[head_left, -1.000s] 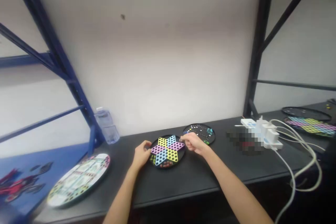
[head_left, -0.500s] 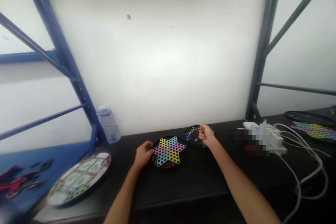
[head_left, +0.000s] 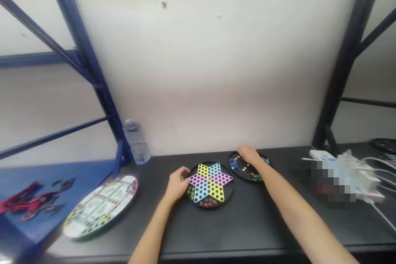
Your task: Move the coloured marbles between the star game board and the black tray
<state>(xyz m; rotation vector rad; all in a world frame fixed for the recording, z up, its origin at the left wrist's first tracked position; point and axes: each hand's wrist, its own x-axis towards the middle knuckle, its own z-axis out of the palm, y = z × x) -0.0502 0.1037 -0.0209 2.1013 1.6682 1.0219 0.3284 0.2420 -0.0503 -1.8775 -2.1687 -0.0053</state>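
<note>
Left hand (head_left: 177,185), half open, touches the rim of a round black Chinese checkers board (head_left: 228,195) with a pastel star; right hand (head_left: 249,156) rests on a second black board (head_left: 247,176), its grip unclear.

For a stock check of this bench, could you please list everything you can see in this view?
star-shaped checkers board: 1, black with pink, yellow and blue star, centre of bench top
marbles: many, red and green among them, in the star board's corners
round marble board: 1, black, behind and right of star board
large round board: 1, pale with coloured border, bench's left end
plastic water bottle: 1, clear, at back
shelf uprights: 2, dark blue, rear
power strip with plugs: 1, white, right, partly blurred
cables: several, white, far right
left hand: 1, on star board's rim
right hand: 1, on round marble board
</note>
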